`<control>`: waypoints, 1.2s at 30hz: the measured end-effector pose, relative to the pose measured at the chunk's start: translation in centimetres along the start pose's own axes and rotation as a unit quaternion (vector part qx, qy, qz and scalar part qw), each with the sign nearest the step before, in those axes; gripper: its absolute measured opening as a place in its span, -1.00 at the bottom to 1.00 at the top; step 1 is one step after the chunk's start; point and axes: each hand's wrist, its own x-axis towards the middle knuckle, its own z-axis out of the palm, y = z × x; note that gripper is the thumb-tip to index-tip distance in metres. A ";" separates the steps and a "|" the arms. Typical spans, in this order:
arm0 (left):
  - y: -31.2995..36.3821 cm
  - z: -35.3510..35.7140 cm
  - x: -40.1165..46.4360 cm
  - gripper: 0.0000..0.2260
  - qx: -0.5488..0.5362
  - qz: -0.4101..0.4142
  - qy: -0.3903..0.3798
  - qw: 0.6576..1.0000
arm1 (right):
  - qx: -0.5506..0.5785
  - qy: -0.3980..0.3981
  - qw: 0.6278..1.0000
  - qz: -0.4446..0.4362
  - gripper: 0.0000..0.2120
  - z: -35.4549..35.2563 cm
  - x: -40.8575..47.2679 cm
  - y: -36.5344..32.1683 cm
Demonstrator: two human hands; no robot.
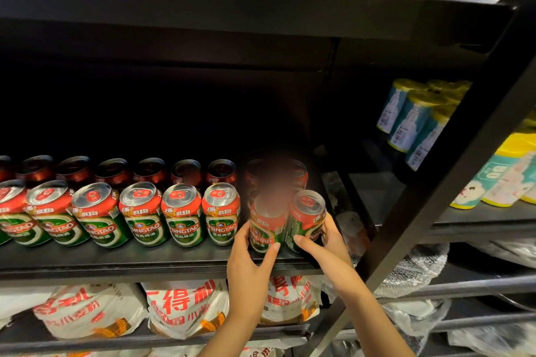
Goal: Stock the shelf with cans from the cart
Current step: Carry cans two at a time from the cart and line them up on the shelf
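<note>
Two green-and-red beer cans stand side by side at the right end of the front row on the black shelf [121,262]. My left hand [251,266] grips the left can [265,226] from the front and side. My right hand [324,249] wraps around the right can [304,217], thumb in front and fingers behind it. A row of several matching cans [139,211] runs to the left along the shelf front, with a second row of cans [150,171] behind it in the dark. The cart is not in view.
A black upright post [429,211] slants just right of my hands. Blue tubes with yellow lids [414,119] and yellow packs [499,180] fill the neighbouring shelf at the right. White sacks with red print [185,307] lie on the shelf below. A shelf board hangs overhead.
</note>
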 end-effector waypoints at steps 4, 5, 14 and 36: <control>0.1 0.1 0.0 -0.48 -0.017 -0.013 0.012 1.000 | -0.005 0.016 1.000 0.017 -0.39 0.3 0.0 0.4; 0.1 0.2 0.0 -0.46 -0.018 -0.015 0.014 1.000 | -0.007 0.018 1.000 0.018 -0.39 0.3 0.0 0.5; 0.8 0.7 0.0 -0.33 0.037 -0.008 0.053 0.998 | -0.015 0.014 1.000 0.012 -0.48 0.2 0.0 0.2; 0.6 0.9 0.0 -0.40 0.030 0.002 0.055 0.998 | -0.007 0.040 0.999 0.001 -0.47 0.5 -0.3 0.3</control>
